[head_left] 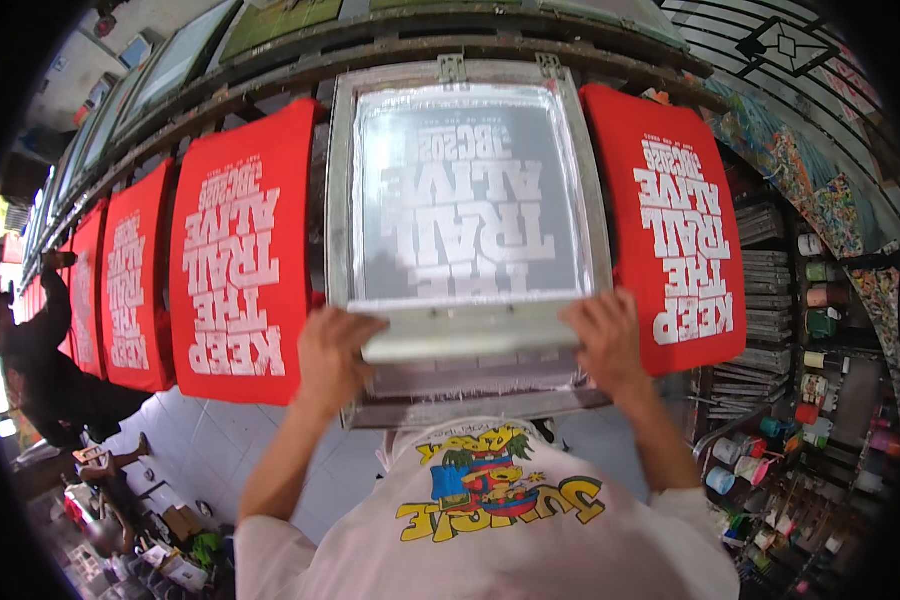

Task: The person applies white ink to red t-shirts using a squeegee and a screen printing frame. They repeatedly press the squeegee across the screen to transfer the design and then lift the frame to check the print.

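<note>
My left hand and my right hand are closed on opposite ends of a wide, pale squeegee. It lies crosswise on the near part of a screen printing frame. Grey block lettering shows through the frame's mesh beyond the squeegee. Below the squeegee, a strip of mesh looks darker and reddish. Two metal hinges sit at the frame's far edge. Whatever lies under the screen is mostly hidden. A red printed shirt is on the left, and another red printed shirt on the right.
More red printed shirts continue leftward along the rail. A person in dark clothes stands far left. Another person is at lower left. Stacked frames and paint containers fill the right side.
</note>
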`<state>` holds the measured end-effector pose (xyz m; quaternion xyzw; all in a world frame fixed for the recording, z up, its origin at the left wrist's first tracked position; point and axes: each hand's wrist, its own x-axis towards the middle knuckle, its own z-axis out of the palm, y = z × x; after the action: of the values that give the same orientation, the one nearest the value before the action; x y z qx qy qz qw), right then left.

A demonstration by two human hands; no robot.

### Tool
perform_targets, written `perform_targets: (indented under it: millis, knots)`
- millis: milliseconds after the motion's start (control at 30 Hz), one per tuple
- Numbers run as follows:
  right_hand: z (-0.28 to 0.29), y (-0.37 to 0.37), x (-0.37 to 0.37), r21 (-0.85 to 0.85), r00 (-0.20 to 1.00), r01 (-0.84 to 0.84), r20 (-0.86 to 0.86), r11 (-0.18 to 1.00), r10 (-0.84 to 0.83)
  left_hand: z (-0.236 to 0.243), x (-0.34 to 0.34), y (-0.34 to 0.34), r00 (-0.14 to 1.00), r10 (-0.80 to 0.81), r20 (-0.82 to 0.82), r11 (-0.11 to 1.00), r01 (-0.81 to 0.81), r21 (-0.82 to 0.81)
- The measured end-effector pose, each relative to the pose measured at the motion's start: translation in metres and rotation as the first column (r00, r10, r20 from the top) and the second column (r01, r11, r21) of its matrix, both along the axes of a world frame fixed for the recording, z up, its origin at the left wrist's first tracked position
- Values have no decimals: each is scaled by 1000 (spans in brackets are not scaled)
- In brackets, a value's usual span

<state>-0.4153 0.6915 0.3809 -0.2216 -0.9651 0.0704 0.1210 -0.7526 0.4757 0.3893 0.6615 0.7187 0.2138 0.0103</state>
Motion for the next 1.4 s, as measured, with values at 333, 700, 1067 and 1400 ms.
perform_targets:
  millis: [333,700,1067,1400]
  knots:
    - [-50,-134,66,125,974,184,-158,975,-164,-50,90,-112,992,90,91,982,-103,156]
    - [-59,-113,65,77,984,101,-153,992,-89,-75,85,-110,994,47,97,986,-62,154]
    - [-48,-105,90,-100,985,-111,-142,989,96,-60,74,-124,955,-26,294,981,-33,191]
    - [-75,-79,99,-604,567,665,25,440,-823,-73,53,-138,124,810,573,536,-554,-637]
